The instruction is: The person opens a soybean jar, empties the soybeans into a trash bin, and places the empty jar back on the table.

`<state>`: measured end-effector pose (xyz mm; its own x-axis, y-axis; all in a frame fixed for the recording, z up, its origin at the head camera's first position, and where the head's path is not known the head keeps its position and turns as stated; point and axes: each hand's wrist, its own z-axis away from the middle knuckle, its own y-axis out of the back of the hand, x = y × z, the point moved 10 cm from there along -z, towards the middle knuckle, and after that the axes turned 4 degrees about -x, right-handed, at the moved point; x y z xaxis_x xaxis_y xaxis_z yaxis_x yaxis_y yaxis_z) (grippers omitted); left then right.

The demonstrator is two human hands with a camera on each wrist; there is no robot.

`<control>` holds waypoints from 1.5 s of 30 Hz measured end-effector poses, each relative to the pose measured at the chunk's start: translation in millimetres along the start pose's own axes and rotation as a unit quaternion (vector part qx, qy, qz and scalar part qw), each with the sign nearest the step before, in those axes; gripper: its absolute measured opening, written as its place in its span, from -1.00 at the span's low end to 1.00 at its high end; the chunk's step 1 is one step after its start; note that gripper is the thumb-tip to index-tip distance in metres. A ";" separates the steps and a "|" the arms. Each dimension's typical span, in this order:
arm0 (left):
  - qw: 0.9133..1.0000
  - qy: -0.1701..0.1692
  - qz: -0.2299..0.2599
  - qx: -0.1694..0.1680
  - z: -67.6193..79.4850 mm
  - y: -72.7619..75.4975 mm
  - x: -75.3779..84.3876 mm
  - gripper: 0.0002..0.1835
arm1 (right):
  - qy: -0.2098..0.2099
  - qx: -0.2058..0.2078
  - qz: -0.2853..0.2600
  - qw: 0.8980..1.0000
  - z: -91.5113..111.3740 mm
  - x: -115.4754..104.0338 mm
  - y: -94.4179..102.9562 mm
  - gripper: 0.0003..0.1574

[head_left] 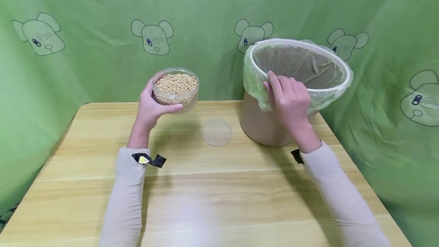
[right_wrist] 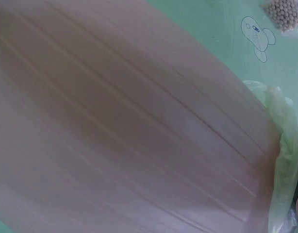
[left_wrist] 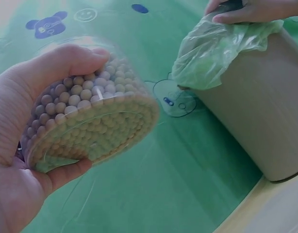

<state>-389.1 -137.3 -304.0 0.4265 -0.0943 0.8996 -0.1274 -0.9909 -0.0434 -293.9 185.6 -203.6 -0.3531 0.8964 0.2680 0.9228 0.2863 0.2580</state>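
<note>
My left hand [head_left: 151,104] grips a clear round plastic jar [head_left: 192,100] with thumb and fingers spread around its side, above the tabletop. The jar has no lid on and is nearly full of small, round, beige balls like soybeans [head_left: 176,84]. In the left wrist view its see-through bottom [left_wrist: 105,128] faces the camera. At the right, a grey-brown trash bin [head_left: 262,125] stands on the table, lined with a thin green bag [head_left: 253,83] under a white rim ring [head_left: 347,72]. My right hand [head_left: 291,96] holds the near side of that rim, fingers over the bag.
A clear round lid [head_left: 217,132] lies flat on the wooden table [head_left: 205,193] between jar and bin. Green curtain [head_left: 205,3] printed with mouse-like faces hangs behind the table and at both sides. Inside the bin only the bag lining shows.
</note>
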 end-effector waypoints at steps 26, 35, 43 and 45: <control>0.990 0.015 -0.135 -0.036 -81.5 -83.3 77.2 0.20 | -0.019 0.023 0.001 1.000 2.4 -13.1 -10.2 -0.68; 0.983 0.038 -0.176 -0.043 -106.6 -97.1 58.3 0.30 | -0.018 0.019 -0.001 1.000 3.4 -13.5 -9.1 -0.68; 0.973 0.040 -0.218 -0.065 -123.3 -113.4 61.0 0.34 | -0.023 0.020 -0.001 1.000 2.1 -11.6 -6.6 -0.69; 0.970 0.036 -0.230 -0.073 -125.4 -117.6 64.2 0.34 | -0.023 0.021 -0.001 1.000 1.7 -11.7 -6.4 -0.70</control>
<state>-459.0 -14.8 -186.6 0.4058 0.3659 0.8375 -0.0668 -0.9020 0.4264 -295.4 173.9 -210.0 -0.3483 0.9101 0.2247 0.9282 0.3012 0.2187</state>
